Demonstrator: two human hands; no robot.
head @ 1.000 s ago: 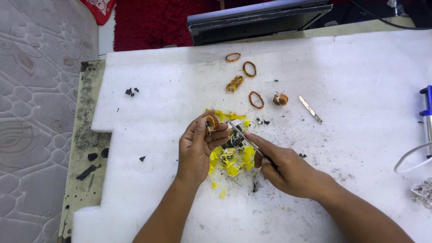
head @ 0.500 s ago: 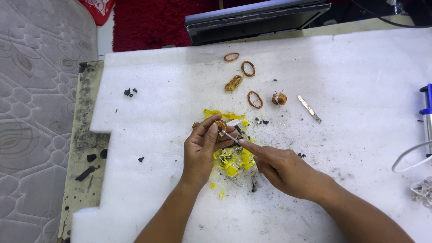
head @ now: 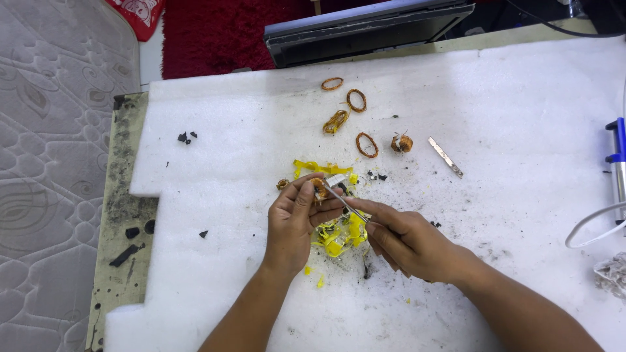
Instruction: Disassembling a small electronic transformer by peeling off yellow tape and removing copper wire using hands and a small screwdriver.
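- Pinching a small copper coil (head: 318, 188) between thumb & fingers, left hand (head: 297, 218) holds it just above the yellow scraps (head: 339, 231) on the white foam-covered table (head: 508, 98).
- Right hand (head: 407, 241) is closed round a thin metal pick (head: 345, 203), tip at the coil.
- To do it well, I'd judge: keep coil pinned firm, pry w/ short, light strokes, tip angled away from left fingertips.
- Loose coils (head: 355, 101) & metal strip (head: 445, 156) lie well apart, farther up the table.
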